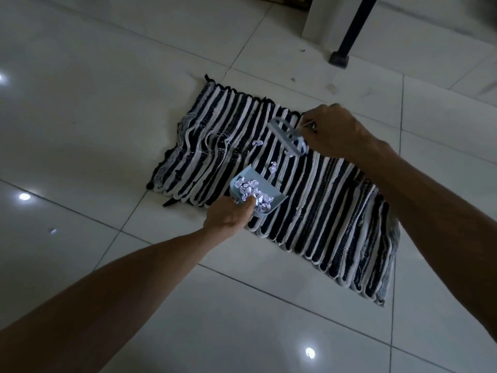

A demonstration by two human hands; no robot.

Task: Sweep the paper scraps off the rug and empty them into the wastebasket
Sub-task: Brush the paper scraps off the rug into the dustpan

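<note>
Gripping the dustpan [278,198] (heaped with scraps [252,193]), the left hand [228,215] curls tight; at two o'clock, the right hand [336,130] clasps the brush [287,135].

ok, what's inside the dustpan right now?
Crumpled white paper scraps piled in the blue dustpan. The left hand grips its near end, thumb over part of the pile; the pan floor beneath the scraps is hidden.

The rug [309,200] lies on the floor tiles [94,117]; at its near edge sits the dustpan [271,193], a heap of paper scraps [251,192] in it; two loose scraps [273,167] on the rug just beyond it; the brush [287,137] over the rug's far side; behind the rug, well apart, a furniture leg [347,36].
</note>
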